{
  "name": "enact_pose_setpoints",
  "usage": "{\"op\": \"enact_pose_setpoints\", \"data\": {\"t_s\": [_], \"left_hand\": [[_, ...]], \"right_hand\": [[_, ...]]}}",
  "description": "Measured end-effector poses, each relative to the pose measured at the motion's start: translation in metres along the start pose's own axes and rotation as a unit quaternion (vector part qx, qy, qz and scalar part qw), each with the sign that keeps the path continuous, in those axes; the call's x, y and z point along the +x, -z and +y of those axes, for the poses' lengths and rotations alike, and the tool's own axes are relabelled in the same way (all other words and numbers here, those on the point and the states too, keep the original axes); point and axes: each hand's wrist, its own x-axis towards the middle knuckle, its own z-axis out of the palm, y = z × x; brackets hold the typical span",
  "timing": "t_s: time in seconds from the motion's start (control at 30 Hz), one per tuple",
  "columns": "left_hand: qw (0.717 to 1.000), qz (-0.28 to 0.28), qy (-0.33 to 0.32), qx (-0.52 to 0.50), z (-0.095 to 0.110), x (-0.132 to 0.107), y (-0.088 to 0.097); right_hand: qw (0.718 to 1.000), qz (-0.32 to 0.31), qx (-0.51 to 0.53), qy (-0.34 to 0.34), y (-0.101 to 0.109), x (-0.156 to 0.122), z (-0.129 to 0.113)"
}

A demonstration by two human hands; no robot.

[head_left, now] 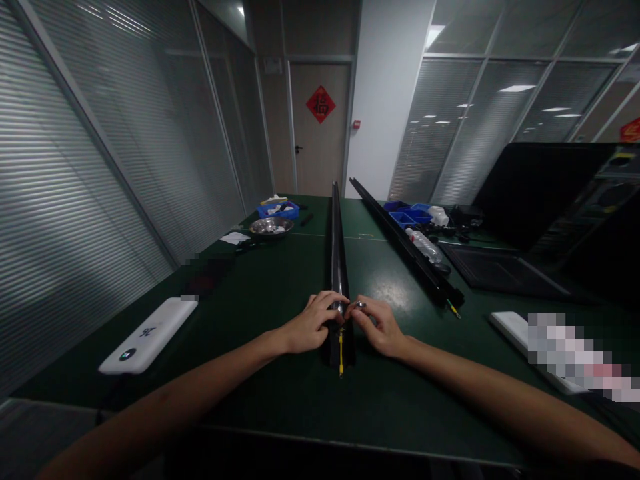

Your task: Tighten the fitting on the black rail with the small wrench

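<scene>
I've got the rail (335, 247) running up the centre of the frame, its near end at lower centre, lying on the desk (280, 413). L hand (313, 325) is bent over it from the L, fingers touching it close to that end; R hand (380, 325) comes in from the R, thumb & fingers drawn together just beside the L's. Can't tell from here if either is pinching a small part btwn the tips: there's a shiny bit (360, 305) at the R fingers, poss. a ring, poss. hardware. Yellow wire (341, 353) sticks out past the fingers, twd bottom centre.

For fiddly work at this end, I'd use L as the brace, pressing down so the rail doesn't skid, & let R do the fine stuff w/ light pressure. I'd watch the wire: trapping or tugging it would prob. strain the join. Rail 2 (400, 237), R of centre, is well apart, so there's elbow room.
</scene>
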Motion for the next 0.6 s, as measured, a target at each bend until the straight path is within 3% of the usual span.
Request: {"op": "enact_pose_setpoints", "data": {"t_s": [0.43,0.6], "left_hand": [[1.0,0.013,0.007,-0.006,-0.0024,0.0004,-0.0016],[1.0,-0.009,-0.002,-0.026,-0.0033,0.0012,0.0003]], "right_hand": [[1.0,-0.001,-0.012,-0.006,-0.0004,0.002,-0.0017],[1.0,-0.005,-0.019,-0.007,-0.001,0.0016,-0.001]]}}
